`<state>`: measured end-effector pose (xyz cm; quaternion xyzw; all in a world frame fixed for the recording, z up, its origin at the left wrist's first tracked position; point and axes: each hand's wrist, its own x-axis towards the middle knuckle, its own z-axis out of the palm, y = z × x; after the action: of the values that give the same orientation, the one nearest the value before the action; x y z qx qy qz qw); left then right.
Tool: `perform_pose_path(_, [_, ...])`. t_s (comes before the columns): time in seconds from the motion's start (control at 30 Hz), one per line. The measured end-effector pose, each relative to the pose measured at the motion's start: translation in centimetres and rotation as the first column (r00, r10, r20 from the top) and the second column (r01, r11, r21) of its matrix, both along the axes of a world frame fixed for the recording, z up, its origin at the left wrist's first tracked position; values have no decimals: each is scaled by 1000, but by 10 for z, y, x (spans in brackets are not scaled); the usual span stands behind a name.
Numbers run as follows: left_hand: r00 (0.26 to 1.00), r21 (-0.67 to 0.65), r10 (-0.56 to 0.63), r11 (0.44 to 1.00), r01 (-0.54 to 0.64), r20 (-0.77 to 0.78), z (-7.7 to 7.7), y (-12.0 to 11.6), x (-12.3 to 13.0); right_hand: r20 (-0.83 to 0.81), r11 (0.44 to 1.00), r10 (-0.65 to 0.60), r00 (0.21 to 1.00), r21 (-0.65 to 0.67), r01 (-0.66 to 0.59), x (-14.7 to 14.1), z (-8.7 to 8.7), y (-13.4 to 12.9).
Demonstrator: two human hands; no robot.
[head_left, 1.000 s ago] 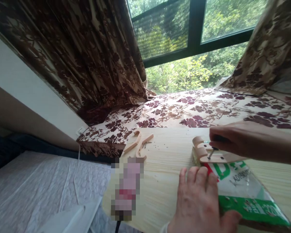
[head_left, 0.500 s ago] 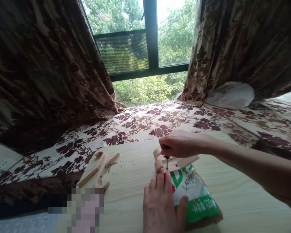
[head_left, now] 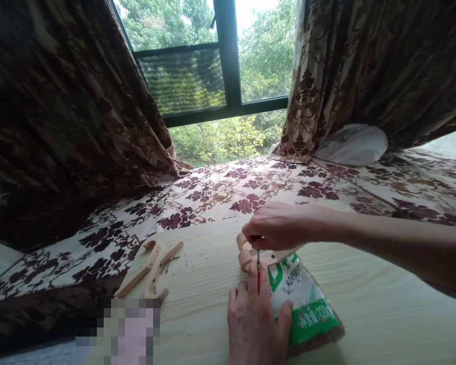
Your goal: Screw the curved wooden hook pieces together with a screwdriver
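Observation:
My right hand is closed round the dark handle of a screwdriver, its shaft pointing down. Below it, my left hand lies palm down, its fingertips pressed at a curved wooden piece and around a small red item; whether the fingers grip it is hard to tell. The wooden piece rests against a green and white packet, partly hidden by both hands. My left thumb touches the packet.
Two curved wooden pieces lie on the pale wooden board at left, with screws beside them. Behind are a floral cloth, a white plastic bag, curtains and a window.
The whole view has shifted slightly. My right hand has turned a little on the screwdriver handle and sits lower over the wooden piece. My left hand stays at the same place on the work.

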<state>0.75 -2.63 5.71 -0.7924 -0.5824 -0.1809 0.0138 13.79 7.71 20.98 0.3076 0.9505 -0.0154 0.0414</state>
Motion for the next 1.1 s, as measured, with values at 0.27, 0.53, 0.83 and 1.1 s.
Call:
perform_pose_path(0.27, [998, -60, -60, 996, 59, -6, 5, 0, -4, 55, 984, 32, 998, 171, -41, -5, -4, -13])
perform_pose_path(0.53, [1000, -81, -26, 996, 25, -16, 7, -2, 0, 88, 997, -41, 995, 65, 35, -8, -1, -6])
perform_pose_path(0.83, [999, -105, -32, 994, 31, -6, 13, 0, -2, 100, 985, 93, 991, 134, -106, -9, -2, -14])
perform_pose_path(1.1, [1000, -27, -19, 999, 18, -20, 3, 2, -1, 80, 989, -97, 992, 117, 87, -10, 0, -8])
